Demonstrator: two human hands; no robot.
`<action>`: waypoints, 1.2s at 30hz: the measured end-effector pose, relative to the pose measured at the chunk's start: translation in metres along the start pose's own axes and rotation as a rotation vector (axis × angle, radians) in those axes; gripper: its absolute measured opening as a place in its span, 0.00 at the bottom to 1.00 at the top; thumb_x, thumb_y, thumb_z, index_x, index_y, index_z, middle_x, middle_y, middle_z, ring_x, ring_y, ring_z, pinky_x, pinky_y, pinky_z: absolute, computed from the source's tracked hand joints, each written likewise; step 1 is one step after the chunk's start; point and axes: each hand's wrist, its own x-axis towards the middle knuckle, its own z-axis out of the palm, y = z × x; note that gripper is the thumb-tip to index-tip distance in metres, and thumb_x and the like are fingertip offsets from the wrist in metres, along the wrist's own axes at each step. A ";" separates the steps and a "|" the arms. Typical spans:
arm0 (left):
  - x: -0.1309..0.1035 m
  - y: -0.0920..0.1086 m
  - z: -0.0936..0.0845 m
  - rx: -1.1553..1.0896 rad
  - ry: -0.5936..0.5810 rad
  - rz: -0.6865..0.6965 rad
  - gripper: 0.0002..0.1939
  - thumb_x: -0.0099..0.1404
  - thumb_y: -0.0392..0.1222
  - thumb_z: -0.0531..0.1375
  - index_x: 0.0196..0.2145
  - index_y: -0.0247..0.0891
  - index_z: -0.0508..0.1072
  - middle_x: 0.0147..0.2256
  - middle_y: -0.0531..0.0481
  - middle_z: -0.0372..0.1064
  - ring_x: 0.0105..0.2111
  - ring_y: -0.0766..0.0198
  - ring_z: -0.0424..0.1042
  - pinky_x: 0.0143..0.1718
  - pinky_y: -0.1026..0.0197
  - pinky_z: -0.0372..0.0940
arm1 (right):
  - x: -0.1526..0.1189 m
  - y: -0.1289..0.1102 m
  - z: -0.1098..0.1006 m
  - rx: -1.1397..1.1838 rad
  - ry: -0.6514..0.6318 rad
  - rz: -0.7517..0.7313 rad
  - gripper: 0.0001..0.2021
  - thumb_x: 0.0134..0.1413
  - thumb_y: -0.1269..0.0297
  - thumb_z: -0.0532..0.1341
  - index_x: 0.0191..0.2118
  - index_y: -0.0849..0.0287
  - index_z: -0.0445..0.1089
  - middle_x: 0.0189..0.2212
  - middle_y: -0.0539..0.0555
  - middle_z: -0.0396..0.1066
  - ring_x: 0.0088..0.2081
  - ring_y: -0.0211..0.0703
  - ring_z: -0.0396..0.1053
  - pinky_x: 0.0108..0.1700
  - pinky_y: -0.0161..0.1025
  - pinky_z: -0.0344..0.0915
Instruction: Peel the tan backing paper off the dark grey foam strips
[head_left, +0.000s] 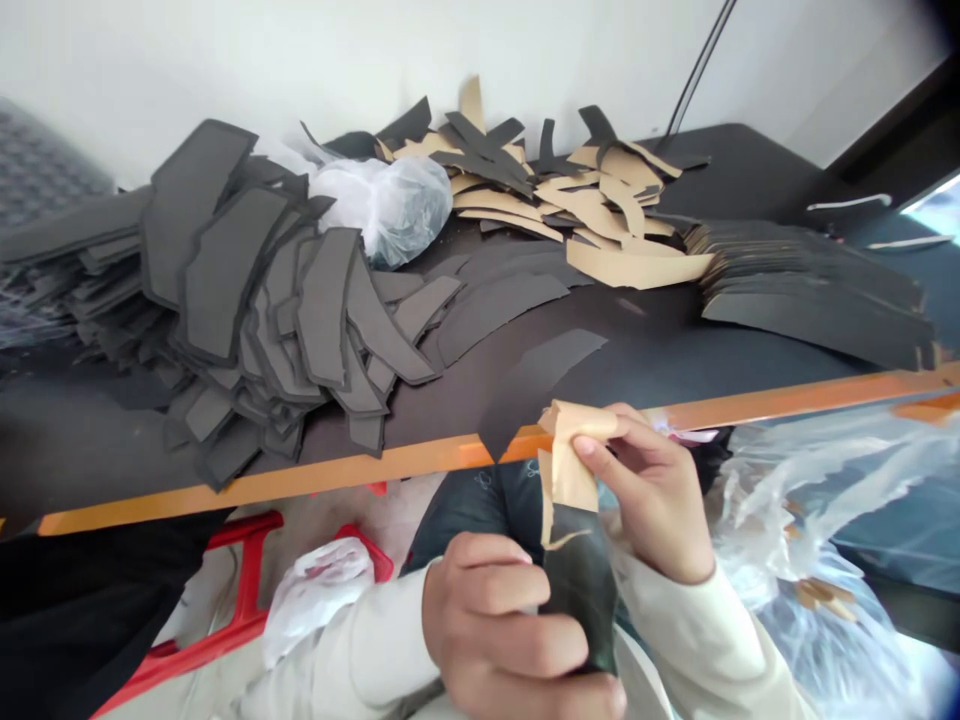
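Just in front of my body, beyond the table edge, is a dark, curved flat piece (581, 590) with tan backing paper (576, 475) at its upper end. My left hand (502, 630) is closed around the lower part of the dark piece. Thumb and fingers of my right hand (660, 490) pinch the tan paper, which is folded over and partly apart from the dark surface. A thin torn-looking strip of paper hangs at its left. On the table near my hands lies a single dark curved piece (551, 360), its pointed end overhanging the edge.
Thick grey foam pieces (232, 270) are heaped on the left of the table (645, 345). Behind lie tan paper strips (592, 210) and a clear plastic bag (405, 200). Stacked dark pieces (817, 290) sit at right. Below are a red stool (251, 570) and plastic bags (810, 530).
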 end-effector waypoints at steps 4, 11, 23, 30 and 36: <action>0.005 0.007 -0.004 -0.030 -0.013 0.171 0.10 0.64 0.40 0.60 0.30 0.55 0.78 0.26 0.59 0.67 0.28 0.68 0.62 0.44 0.64 0.65 | 0.004 0.012 -0.015 0.063 0.117 0.022 0.06 0.54 0.58 0.67 0.31 0.54 0.74 0.31 0.50 0.66 0.34 0.40 0.63 0.33 0.36 0.61; 0.026 -0.016 -0.006 -0.130 -0.128 0.295 0.08 0.56 0.37 0.66 0.26 0.52 0.74 0.28 0.62 0.69 0.31 0.70 0.67 0.40 0.66 0.67 | -0.011 -0.005 -0.031 0.006 -0.271 -0.051 0.21 0.51 0.48 0.67 0.46 0.51 0.67 0.45 0.56 0.72 0.48 0.51 0.70 0.50 0.46 0.66; 0.025 -0.028 -0.002 -0.134 -0.160 0.456 0.11 0.59 0.34 0.62 0.25 0.50 0.75 0.29 0.64 0.72 0.28 0.70 0.65 0.32 0.66 0.64 | -0.009 -0.021 -0.007 -0.088 -0.566 -0.280 0.02 0.53 0.66 0.66 0.30 0.52 0.75 0.33 0.51 0.74 0.40 0.45 0.70 0.46 0.45 0.66; 0.024 -0.023 -0.002 -0.074 -0.180 0.462 0.09 0.58 0.35 0.63 0.23 0.49 0.74 0.30 0.63 0.73 0.29 0.68 0.67 0.30 0.66 0.63 | -0.008 -0.009 -0.001 0.266 -0.369 0.205 0.06 0.53 0.59 0.67 0.29 0.54 0.76 0.28 0.50 0.74 0.31 0.40 0.70 0.36 0.39 0.68; 0.011 -0.022 -0.011 -0.331 -0.129 0.245 0.11 0.67 0.35 0.59 0.31 0.50 0.76 0.28 0.58 0.69 0.33 0.68 0.67 0.43 0.65 0.63 | 0.001 0.011 -0.017 0.446 0.145 0.288 0.09 0.44 0.54 0.72 0.29 0.52 0.77 0.30 0.49 0.74 0.32 0.40 0.71 0.35 0.39 0.69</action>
